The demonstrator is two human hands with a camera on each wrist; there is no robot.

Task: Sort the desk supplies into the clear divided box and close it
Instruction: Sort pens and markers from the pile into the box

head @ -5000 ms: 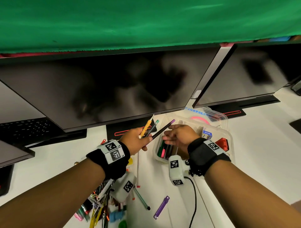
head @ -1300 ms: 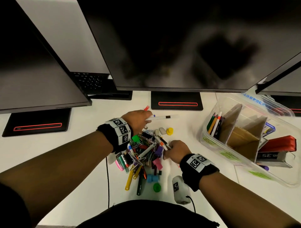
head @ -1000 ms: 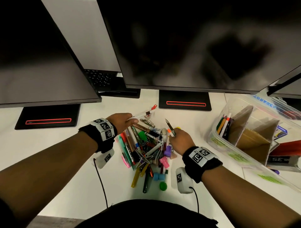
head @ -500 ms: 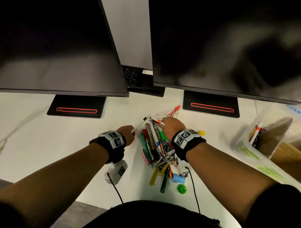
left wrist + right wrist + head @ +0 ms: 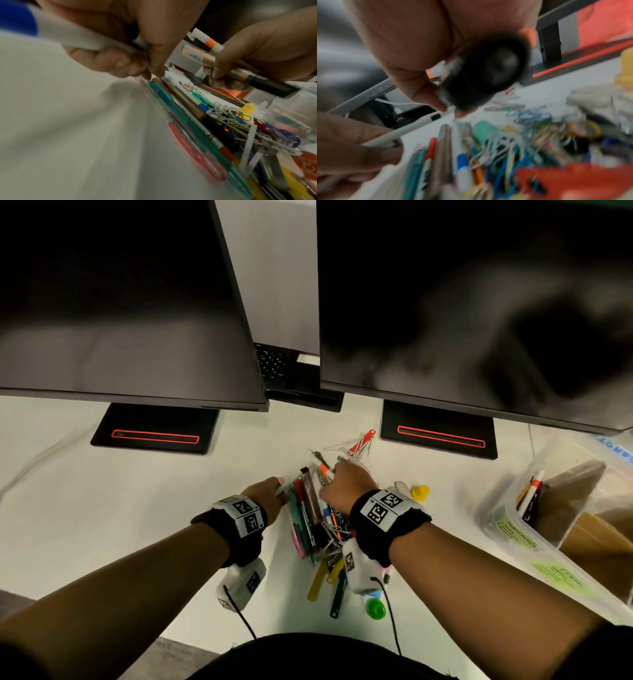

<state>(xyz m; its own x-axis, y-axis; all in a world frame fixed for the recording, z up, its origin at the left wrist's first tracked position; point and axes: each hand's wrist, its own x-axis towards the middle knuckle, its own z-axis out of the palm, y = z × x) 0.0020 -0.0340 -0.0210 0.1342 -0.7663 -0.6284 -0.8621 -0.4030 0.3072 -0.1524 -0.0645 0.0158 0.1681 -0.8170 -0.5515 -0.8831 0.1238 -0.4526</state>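
A heap of pens, markers and paper clips (image 5: pixel 315 525) lies on the white desk between my hands. My left hand (image 5: pixel 270 498) sits at the heap's left edge; it grips a white pen with a blue end (image 5: pixel 72 36), and its fingertips (image 5: pixel 147 73) touch the tops of the lying pens. My right hand (image 5: pixel 346 481) hovers over the heap's far end and holds a gold-and-black pen (image 5: pixel 236 73) together with a white-and-orange marker (image 5: pixel 208 40). The clear divided box (image 5: pixel 507 529) stands open at the right, with a few pens (image 5: pixel 531 494) in its left compartment.
Two dark monitors hang over the desk; their black stands (image 5: pixel 154 433) (image 5: pixel 440 436) sit behind the heap. A yellow cap (image 5: pixel 420 493), a green cap (image 5: pixel 375 608) and a red tag with clips (image 5: pixel 363 440) lie loose. Cardboard dividers (image 5: pixel 575 491) split the box.
The view has swung left, so the box now sits at the right edge. My right hand moved to the heap's far end with its pens, and my left hand dropped to the heap's left edge.
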